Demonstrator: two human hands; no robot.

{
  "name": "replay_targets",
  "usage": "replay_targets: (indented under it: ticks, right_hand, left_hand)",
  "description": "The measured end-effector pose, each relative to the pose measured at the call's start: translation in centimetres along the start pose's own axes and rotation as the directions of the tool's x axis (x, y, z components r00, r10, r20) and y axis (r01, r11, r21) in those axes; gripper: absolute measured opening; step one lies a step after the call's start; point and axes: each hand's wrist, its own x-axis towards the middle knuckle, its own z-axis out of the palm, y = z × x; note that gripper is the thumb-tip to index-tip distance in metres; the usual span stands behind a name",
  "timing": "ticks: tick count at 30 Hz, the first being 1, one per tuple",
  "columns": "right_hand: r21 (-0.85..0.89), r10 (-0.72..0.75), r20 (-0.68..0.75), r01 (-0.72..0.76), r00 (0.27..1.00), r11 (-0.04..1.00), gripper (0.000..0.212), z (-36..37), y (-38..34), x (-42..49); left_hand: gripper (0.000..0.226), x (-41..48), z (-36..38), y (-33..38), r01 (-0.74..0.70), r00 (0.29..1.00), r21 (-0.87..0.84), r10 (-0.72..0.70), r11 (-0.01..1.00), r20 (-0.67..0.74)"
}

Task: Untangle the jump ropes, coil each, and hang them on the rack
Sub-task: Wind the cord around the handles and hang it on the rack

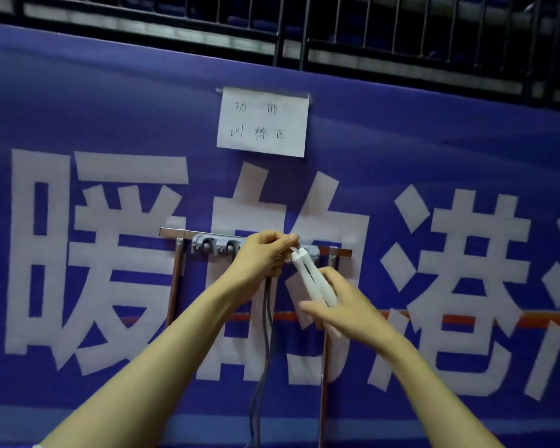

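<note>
**Rope held up at the rack, both hands gripping**

Above my hands a paper sheet [262, 121] reads, handwritten, "功能 训练区". The blue banner [110, 124] behind it carries big white characters "暖", "的", "港", and another is cut off at the right edge. My left hand [261, 255] pinches the dark cord [267, 305] at the top of the two white handles [311, 281]. These lie side by side, slanting down-right into my right hand [340, 307], which curls round their lower ends and is blurred. The cord hangs below the left hand and runs out of frame. The rack [207, 244] sits just behind both hands, partly hidden.
</note>
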Motion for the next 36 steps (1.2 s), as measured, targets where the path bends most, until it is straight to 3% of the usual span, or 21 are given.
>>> replay_targets:
  ticks: [2,3,5,7,10,14,15,16,18,19,22,24,27,30,33,36]
  right_hand:
    - [-0.432,-0.160,-0.226,0.049,0.961,0.901,0.038,1.0,-0.1,0.1]
    - [-0.518,-0.239,-0.297,0.054,0.924,0.854,0.037,1.5,0.0,0.1]
    - [-0.535,-0.302,-0.362,0.069,0.882,0.842,0.031,1.9,0.3,0.1]
    - [-0.490,-0.270,-0.375,0.058,0.887,0.870,0.020,2.1,0.6,0.2]
    - [-0.216,-0.131,-0.320,0.062,0.938,0.974,0.011,2.5,0.9,0.6]
    - [-0.025,-0.004,-0.320,-0.004,0.947,1.000,0.021,2.6,1.1,1.2]
    - [0.090,0.070,-0.336,-0.042,0.939,0.995,0.024,2.5,1.2,1.4]
    - [0.270,0.157,-0.339,-0.064,0.928,0.961,0.026,2.4,1.3,1.6]
    - [0.651,0.301,-0.287,-0.045,0.909,0.757,0.030,2.5,1.4,2.3]
    - [0.746,0.325,-0.260,-0.024,0.909,0.665,0.033,2.7,1.6,2.6]
    - [0.882,0.332,-0.194,0.016,0.923,0.471,0.041,4.2,1.5,3.5]
    - [0.908,0.356,-0.203,0.038,0.912,0.418,0.049,5.1,1.3,4.3]
    - [0.891,0.365,-0.197,0.012,0.910,0.453,0.041,5.5,1.2,5.6]
    - [0.865,0.327,-0.144,-0.041,0.934,0.499,0.030,5.8,1.5,6.5]
    - [0.730,0.238,-0.166,-0.043,0.957,0.683,0.026,6.4,1.6,6.8]
    - [0.524,0.171,-0.214,-0.034,0.962,0.851,0.016,7.0,1.6,6.9]
  left_hand:
    - [0.021,0.2,0.2,0.5,-0.015,1.000,-0.005,0.015,1.000,0.000]
    - [0.021,0.3,0.3,0.7,-0.019,1.000,-0.002,0.019,1.000,0.009]
    - [0.021,0.4,0.3,1.1,-0.024,0.999,0.015,0.024,1.000,0.027]
    - [0.021,0.6,0.3,1.2,-0.033,0.999,0.064,0.031,0.997,0.035]
    - [0.020,0.7,0.6,1.0,-0.045,0.999,0.071,0.043,0.996,0.029]
    - [0.020,0.4,0.6,0.0,0.025,0.998,-0.044,-0.023,0.999,0.052]
    - [0.022,0.1,0.7,-0.6,0.049,0.996,-0.038,-0.046,0.998,0.080]
    - [0.024,-0.2,0.9,-1.3,0.066,0.992,-0.026,-0.063,0.997,0.108]
    - [0.027,-1.0,1.1,-2.9,0.099,0.986,-0.003,-0.098,0.995,0.133]
    - [0.027,-1.3,1.2,-3.7,0.109,0.986,0.009,-0.110,0.994,0.127]
    - [0.031,-1.7,1.5,-5.6,0.117,0.989,0.050,-0.122,0.992,0.089]
    - [0.031,-2.0,1.6,-6.5,0.146,0.980,0.066,-0.154,0.987,0.130]
    - [0.030,-2.2,1.1,-7.4,0.193,0.961,0.040,-0.197,0.980,0.194]
    - [0.027,-1.8,-0.8,-7.8,0.147,0.970,0.272,-0.192,0.951,0.147]
    - [0.012,-0.5,-2.4,-7.2,-0.015,0.993,0.426,0.063,0.905,-0.100]
    - [0.016,0.9,-1.9,-4.9,-0.130,0.970,0.371,0.195,0.919,-0.145]
